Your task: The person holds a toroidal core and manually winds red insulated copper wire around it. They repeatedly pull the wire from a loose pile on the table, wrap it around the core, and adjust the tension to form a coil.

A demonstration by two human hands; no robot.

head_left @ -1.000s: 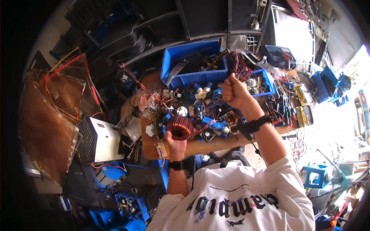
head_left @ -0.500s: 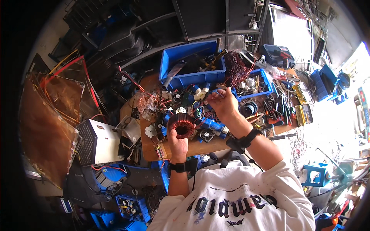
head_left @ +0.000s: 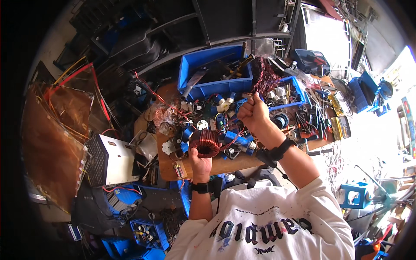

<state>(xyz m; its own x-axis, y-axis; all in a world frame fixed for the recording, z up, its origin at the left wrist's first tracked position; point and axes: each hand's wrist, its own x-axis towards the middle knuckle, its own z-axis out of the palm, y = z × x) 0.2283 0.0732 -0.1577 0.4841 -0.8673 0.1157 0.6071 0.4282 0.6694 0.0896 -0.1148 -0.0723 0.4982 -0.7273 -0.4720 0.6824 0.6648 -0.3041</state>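
A ring-shaped coil wound with copper wire [head_left: 205,143] is held up over the bench in my left hand [head_left: 201,166], its fingers closed on the lower left side. Reddish wire leads [head_left: 232,143] leave the coil's right side and rise toward my right hand [head_left: 255,113]. That hand is raised to the right of the coil, its fingers curled into a fist with the thumb up. Whatever it grips is hidden by the fingers. Close to its fingertips is a blue thing [head_left: 239,104] too small to identify.
The wooden bench [head_left: 216,167] is crowded with blue-and-white parts and tools. A large blue bin [head_left: 216,89] stands at the back, a smaller blue tray [head_left: 302,92] beside it. Several pliers [head_left: 313,123] lie on the right. A white metal case [head_left: 117,160] stands left.
My right hand has closed from a looser, more open pose and turned slightly. The wire leads beside the coil show more plainly. The coil has tilted slightly in my left hand.
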